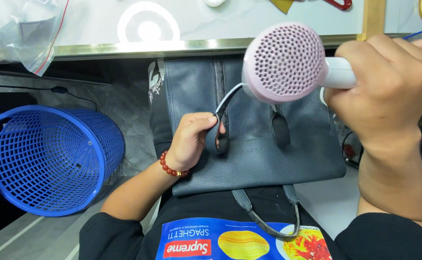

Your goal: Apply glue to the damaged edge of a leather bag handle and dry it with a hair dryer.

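The left hand [190,140] is pinching a strap of the grey leather handbag [254,144] lying on the lap; the right hand [389,91], fully closed, is gripping a pink hairdryer [284,62] above it. Prolonged close heat could scorch the leather.

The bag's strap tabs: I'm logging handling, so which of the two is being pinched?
The tab nearer the basket, pinched by the left hand. The other tab hangs untouched beneath the hair dryer.
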